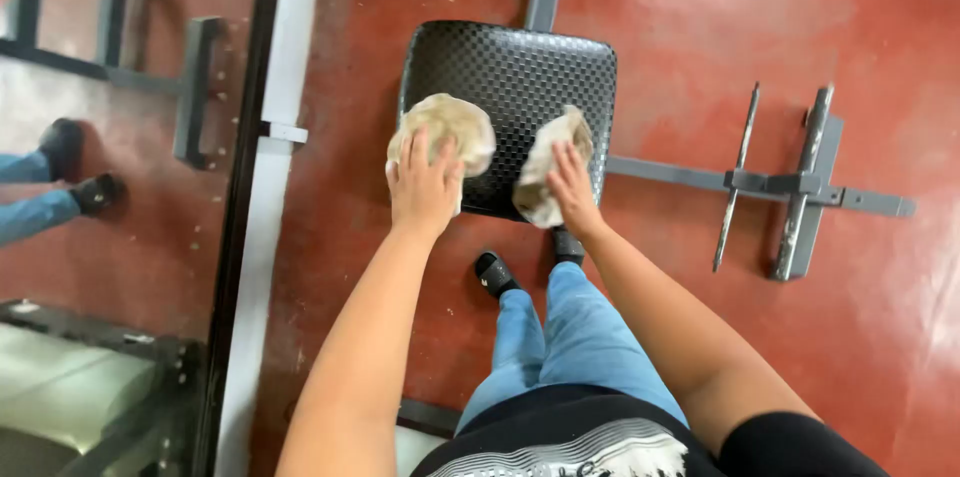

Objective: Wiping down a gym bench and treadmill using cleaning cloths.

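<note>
A black padded seat (520, 77) with a woven texture stands on a grey metal frame below me. My left hand (424, 187) presses a crumpled beige cloth (458, 122) flat on the seat's near left part. My right hand (572, 187) holds a second beige cloth (545, 172) against the seat's near right edge. Both hands lie palm down on their cloths, fingers spread forward.
Grey metal frame bars (800, 187) stretch right of the seat across the red floor (700, 27). A mirror (110, 187) on the left reflects legs and dark shoes. My blue jeans and black shoes (495, 274) are beneath the seat's near edge.
</note>
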